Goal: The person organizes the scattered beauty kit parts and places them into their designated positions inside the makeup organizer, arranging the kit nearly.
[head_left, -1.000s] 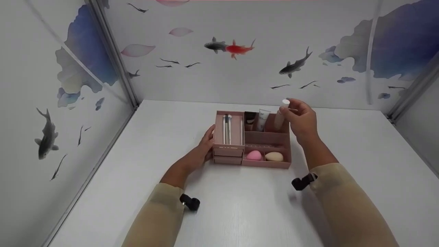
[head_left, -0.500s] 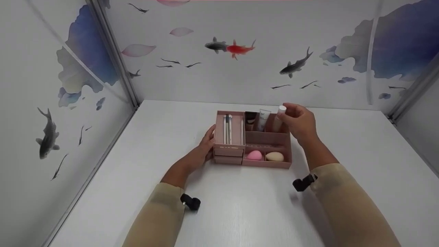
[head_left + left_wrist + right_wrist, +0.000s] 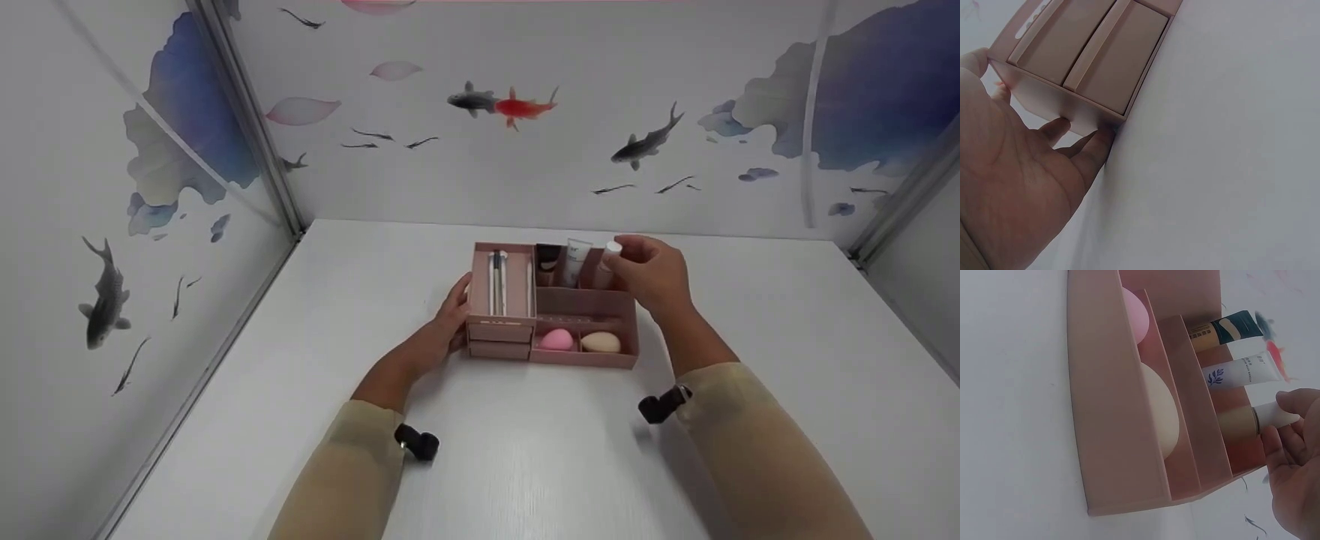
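Note:
A pink makeup organizer [image 3: 585, 304] stands on the white table. My right hand [image 3: 655, 274] pinches the white cap of a beige bottle [image 3: 1239, 424], which is upright in the back right compartment. Beside it in the back row stand a white squeeze tube [image 3: 1241, 372] and a dark green and tan tube [image 3: 1224, 331]. My left hand [image 3: 1022, 163] rests its fingertips against the organizer's left side wall, below the drawers [image 3: 1120, 56]. A pink makeup sponge [image 3: 556, 340] and a cream makeup sponge [image 3: 601, 343] lie in the front compartments.
Several slim brushes or pencils [image 3: 496, 281] lie in the organizer's top left tray. The white table [image 3: 480, 450] meets a back wall [image 3: 570, 195] printed with fish close behind the organizer. Metal-framed panels [image 3: 187, 300] stand at the sides.
My right hand has lowered the beige bottle into the back right compartment and moved slightly left with it. The left hand and the organizer have stayed in place.

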Demonstrator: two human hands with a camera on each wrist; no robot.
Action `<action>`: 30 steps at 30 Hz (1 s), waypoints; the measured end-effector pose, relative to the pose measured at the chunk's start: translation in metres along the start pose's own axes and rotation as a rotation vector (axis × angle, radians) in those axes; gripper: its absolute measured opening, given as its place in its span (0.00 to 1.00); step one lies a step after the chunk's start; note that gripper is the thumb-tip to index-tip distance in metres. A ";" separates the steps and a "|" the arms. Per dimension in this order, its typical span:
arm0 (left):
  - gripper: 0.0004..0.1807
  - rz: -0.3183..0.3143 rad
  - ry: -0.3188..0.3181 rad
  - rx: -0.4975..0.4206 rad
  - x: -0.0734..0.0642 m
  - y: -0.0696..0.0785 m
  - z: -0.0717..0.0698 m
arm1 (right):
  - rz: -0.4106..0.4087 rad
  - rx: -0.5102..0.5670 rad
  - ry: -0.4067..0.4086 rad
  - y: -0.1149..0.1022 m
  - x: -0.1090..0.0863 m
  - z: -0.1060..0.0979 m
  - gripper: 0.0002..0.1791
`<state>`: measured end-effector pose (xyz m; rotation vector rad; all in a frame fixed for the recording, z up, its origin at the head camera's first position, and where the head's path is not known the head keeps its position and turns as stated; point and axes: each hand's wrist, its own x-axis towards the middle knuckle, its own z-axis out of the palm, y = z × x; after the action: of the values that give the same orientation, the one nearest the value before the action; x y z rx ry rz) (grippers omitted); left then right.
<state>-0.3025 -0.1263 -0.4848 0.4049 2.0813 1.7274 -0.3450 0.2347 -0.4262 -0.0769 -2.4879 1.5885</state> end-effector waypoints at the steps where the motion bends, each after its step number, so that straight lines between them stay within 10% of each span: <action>1: 0.31 -0.001 -0.001 0.003 0.000 0.000 0.000 | 0.001 -0.007 -0.001 0.000 0.000 0.000 0.26; 30: 0.32 0.009 -0.007 0.006 -0.004 0.002 0.000 | -0.008 -0.065 0.038 0.004 -0.007 0.003 0.25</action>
<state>-0.2993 -0.1274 -0.4827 0.4216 2.0832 1.7228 -0.3394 0.2327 -0.4323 -0.1054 -2.5077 1.4898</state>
